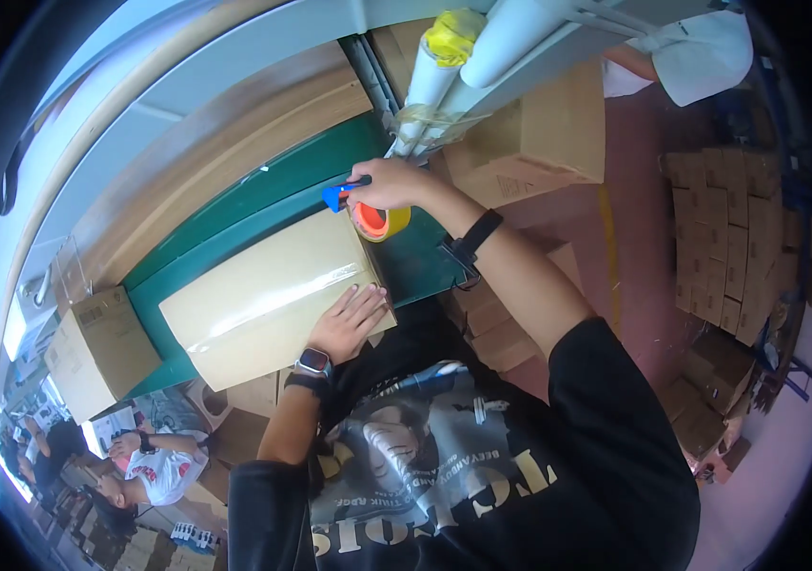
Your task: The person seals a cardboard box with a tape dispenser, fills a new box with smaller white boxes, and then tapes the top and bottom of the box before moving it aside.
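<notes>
A long closed cardboard box [263,295] lies in front of me, with a strip of clear shiny tape along its top. My left hand [348,322] rests flat on the box's near right end, fingers stretched out. Just beyond that end, my right hand [385,184] is closed around a tape dispenser [333,197] with a blue front part. The dispenser's roll of yellow tape with an orange core [382,222] hangs below the hand, beside the box's far right corner. Part of the dispenser is hidden by my fingers.
The box lies on a green work surface [425,262]. Another carton [99,347] stands at its left end. White tubes [425,86] and a large carton [548,133] are at the far right. Stacked cartons [720,238] stand farther right. Other people are at the lower left and upper right.
</notes>
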A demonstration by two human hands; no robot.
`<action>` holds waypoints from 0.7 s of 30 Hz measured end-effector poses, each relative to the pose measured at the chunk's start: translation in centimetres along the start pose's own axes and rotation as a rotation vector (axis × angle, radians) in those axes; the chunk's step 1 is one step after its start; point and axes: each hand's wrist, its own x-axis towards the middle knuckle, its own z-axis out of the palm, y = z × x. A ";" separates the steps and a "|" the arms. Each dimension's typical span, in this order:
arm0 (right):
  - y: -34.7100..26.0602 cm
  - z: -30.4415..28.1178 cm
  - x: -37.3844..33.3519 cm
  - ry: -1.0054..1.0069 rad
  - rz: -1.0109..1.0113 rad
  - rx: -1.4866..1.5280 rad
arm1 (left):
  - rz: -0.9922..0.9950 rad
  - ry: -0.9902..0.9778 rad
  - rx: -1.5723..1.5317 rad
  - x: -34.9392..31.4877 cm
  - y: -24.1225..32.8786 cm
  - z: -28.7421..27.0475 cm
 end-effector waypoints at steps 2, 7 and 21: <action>-1.1 -0.1 -1.0 -0.013 0.017 -0.062 | 0.043 0.034 -0.039 -0.4 0.2 0.4; -1.3 2.6 -5.6 0.188 0.127 0.014 | -0.108 0.166 -0.281 -0.9 0.0 0.9; -2.0 22.1 -22.6 0.125 0.417 -0.255 | 0.295 -0.087 0.199 1.3 0.8 0.7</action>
